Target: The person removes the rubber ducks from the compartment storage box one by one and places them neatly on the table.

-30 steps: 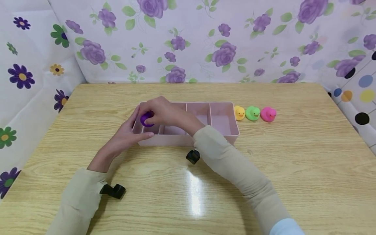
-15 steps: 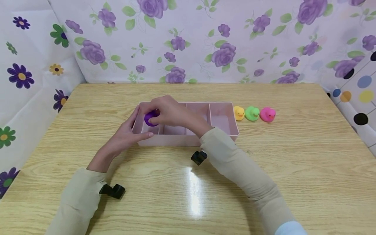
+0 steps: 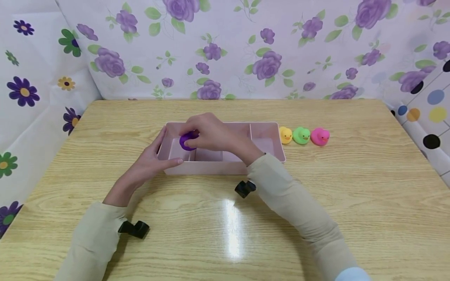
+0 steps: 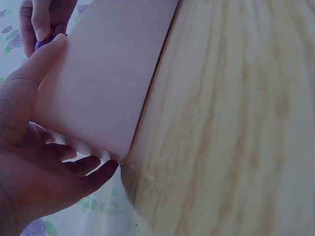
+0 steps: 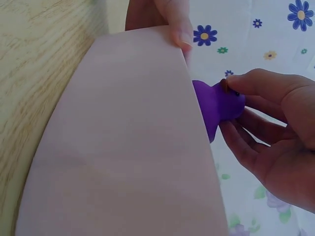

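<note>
A pale pink divided box (image 3: 211,168) sits on the wooden table. My left hand (image 3: 149,159) grips its left end, with the thumb on the front rim and the fingers along the end wall. Between the thumb and fingertips of my right hand (image 3: 212,134) is a purple rubber duck (image 3: 187,141), over the left part of the box. The right wrist view shows the duck (image 5: 216,105) pinched by its head, its lower body partly hidden behind the box wall.
Just beyond the box's right end stand three rubber ducks in a row: yellow (image 3: 286,135), green (image 3: 301,135) and pink (image 3: 320,137). Low dividers split the box into compartments. Flowered sheets (image 3: 225,50) rise behind the table and at its left.
My right hand has shifted a little to the right with the purple duck, from the leftmost compartment towards the first divider. The left hand stays on the box.
</note>
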`<state>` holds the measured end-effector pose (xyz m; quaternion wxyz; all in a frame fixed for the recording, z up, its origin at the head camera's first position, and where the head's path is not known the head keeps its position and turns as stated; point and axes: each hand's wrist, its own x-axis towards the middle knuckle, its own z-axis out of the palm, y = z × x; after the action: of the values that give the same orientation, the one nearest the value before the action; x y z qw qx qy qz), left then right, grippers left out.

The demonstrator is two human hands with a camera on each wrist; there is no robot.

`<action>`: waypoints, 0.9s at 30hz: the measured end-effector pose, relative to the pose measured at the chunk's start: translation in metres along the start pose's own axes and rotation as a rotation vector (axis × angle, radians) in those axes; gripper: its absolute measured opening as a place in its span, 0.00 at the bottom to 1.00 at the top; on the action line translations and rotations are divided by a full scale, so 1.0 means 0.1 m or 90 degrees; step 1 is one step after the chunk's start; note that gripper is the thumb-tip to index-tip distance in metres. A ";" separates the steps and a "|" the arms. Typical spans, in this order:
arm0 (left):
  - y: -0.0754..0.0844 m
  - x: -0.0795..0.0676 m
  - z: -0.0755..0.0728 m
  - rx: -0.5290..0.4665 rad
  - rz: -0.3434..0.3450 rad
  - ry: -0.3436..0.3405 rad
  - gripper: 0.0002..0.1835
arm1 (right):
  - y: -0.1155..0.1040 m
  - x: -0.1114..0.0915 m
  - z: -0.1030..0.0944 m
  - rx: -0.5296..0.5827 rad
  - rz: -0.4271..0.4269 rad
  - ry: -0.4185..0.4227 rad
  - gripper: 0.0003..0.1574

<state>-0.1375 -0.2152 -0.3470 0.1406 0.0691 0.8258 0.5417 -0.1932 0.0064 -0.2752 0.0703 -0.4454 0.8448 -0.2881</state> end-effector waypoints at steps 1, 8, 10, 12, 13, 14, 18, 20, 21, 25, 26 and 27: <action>0.00 0.00 0.00 0.002 -0.002 0.001 0.60 | 0.00 -0.02 -0.01 0.000 0.003 0.000 0.14; 0.01 0.00 0.01 0.000 -0.011 0.008 0.61 | 0.09 -0.14 -0.09 0.005 0.024 0.012 0.16; 0.01 0.00 0.01 -0.004 -0.009 0.010 0.61 | 0.13 -0.18 -0.11 0.016 0.030 0.021 0.16; 0.01 0.00 0.02 -0.009 -0.006 0.012 0.61 | 0.17 -0.21 -0.13 0.030 0.034 0.027 0.15; 0.01 0.00 0.02 -0.009 -0.005 0.012 0.61 | 0.19 -0.23 -0.15 0.035 0.036 0.029 0.15; 0.01 0.00 0.02 -0.008 -0.005 0.013 0.61 | 0.21 -0.25 -0.16 0.043 0.037 0.032 0.15; 0.01 0.00 0.02 -0.003 -0.005 0.015 0.61 | 0.27 -0.34 -0.21 0.057 0.045 0.043 0.15; 0.01 0.00 0.02 -0.001 -0.005 0.016 0.61 | 0.29 -0.38 -0.24 0.056 0.054 0.047 0.14; 0.01 0.00 0.02 0.000 -0.005 0.016 0.61 | 0.29 -0.40 -0.26 0.052 0.058 0.048 0.14; 0.01 0.00 0.02 0.001 -0.005 0.015 0.61 | 0.33 -0.48 -0.32 0.036 0.071 0.047 0.13; 0.01 0.00 0.02 0.003 -0.005 0.016 0.61 | 0.33 -0.50 -0.34 0.033 0.072 0.047 0.13; 0.00 0.00 0.01 0.004 -0.005 0.016 0.61 | 0.34 -0.51 -0.35 0.031 0.074 0.048 0.12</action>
<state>-0.1371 -0.2138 -0.3472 0.1319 0.0594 0.8294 0.5395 -0.2002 0.0769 -0.2724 0.0658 -0.3823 0.8642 -0.3205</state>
